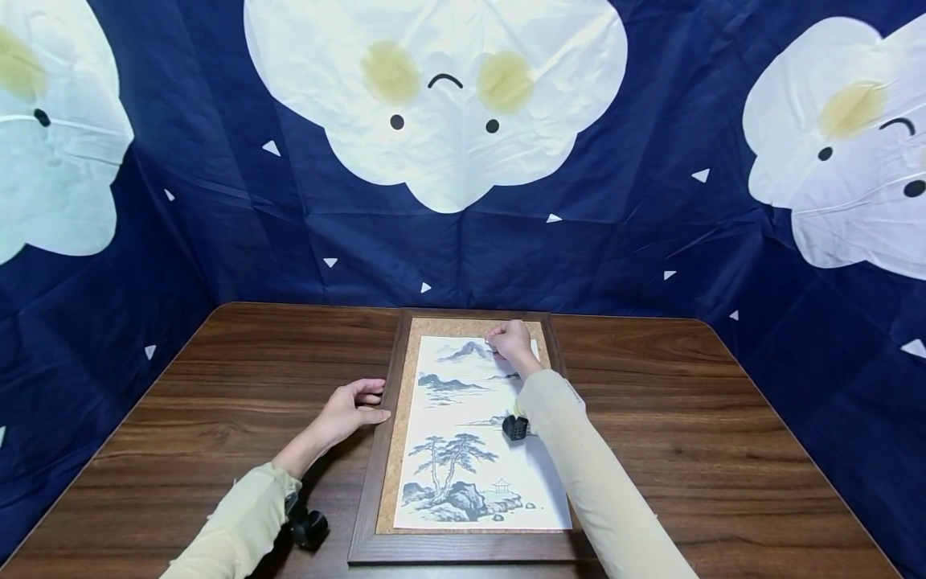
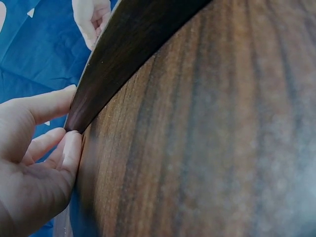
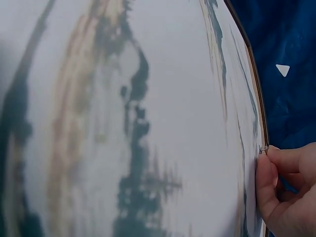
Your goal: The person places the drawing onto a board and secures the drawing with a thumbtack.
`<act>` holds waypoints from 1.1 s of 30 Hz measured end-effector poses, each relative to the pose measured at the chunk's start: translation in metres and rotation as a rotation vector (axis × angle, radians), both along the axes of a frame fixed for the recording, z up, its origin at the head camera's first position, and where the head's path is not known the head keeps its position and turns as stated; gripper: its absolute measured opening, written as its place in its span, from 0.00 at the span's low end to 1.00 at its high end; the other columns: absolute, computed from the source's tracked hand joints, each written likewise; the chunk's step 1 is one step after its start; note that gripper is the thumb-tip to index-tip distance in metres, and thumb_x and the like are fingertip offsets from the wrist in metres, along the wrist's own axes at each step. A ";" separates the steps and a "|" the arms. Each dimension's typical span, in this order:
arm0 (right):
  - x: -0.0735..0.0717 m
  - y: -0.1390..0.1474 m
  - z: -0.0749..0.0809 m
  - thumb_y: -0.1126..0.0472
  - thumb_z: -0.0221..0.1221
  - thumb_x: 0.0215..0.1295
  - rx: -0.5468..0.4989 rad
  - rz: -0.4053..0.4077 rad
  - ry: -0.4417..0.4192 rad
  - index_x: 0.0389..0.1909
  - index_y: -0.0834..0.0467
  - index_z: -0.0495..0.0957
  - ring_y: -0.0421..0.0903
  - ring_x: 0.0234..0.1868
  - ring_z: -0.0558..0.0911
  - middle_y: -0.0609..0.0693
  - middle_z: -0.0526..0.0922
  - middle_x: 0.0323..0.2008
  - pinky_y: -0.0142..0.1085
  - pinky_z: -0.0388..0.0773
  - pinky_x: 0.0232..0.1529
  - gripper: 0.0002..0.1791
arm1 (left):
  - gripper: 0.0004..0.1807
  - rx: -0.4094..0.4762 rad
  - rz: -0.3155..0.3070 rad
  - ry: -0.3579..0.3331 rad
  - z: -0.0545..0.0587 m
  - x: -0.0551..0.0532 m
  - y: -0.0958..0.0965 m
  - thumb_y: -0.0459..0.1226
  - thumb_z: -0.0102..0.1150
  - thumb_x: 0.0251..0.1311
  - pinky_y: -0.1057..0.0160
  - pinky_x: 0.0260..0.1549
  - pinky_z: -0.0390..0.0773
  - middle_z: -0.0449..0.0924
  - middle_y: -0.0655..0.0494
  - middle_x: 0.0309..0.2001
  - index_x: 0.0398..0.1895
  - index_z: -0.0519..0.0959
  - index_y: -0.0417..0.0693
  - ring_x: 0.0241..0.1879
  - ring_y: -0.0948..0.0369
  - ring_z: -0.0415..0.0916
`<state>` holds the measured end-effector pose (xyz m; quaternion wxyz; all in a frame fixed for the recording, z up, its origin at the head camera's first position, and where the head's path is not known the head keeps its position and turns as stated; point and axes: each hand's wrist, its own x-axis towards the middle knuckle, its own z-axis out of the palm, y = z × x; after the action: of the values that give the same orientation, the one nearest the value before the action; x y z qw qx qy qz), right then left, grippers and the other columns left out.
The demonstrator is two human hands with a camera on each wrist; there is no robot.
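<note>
A sheet with an ink landscape of mountains, trees and a pavilion (image 1: pixel 463 426) lies on a wood-framed cork board (image 1: pixel 407 386). Near the sheet's top right, my right hand (image 1: pixel 512 342) pinches a small clear pushpin (image 3: pixel 264 149) between thumb and fingertips, against the paper. Whether its point is in the cork is hidden. My left hand (image 1: pixel 347 412) is at the board's left side, its fingertips touching the outer edge of the brown frame (image 2: pixel 84 106). Those fingers are loosely extended and hold nothing.
The board lies on a brown wood-grain table (image 1: pixel 217 402) with rounded far corners. A dark blue cloth (image 1: pixel 463 257) printed with white clouds hangs behind and at both sides. Black wrist cameras, such as the left one (image 1: pixel 309 527), sit under both cream sleeves.
</note>
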<state>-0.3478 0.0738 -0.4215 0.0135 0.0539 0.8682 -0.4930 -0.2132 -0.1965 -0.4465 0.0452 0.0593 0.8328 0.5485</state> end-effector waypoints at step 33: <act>-0.001 -0.004 -0.004 0.74 0.59 0.51 -0.077 -0.079 0.001 0.26 0.68 0.81 0.35 0.14 0.72 0.56 0.83 0.29 0.26 0.74 0.16 0.03 | 0.31 0.004 -0.005 0.015 -0.002 -0.001 -0.001 0.31 0.64 0.49 0.68 0.39 0.73 0.70 0.34 0.53 0.57 0.66 0.28 0.49 0.47 0.69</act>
<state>-0.3485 0.0702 -0.4251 -0.0046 0.0874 0.8457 -0.5264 -0.2140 -0.1971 -0.4487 0.0401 0.0655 0.8319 0.5496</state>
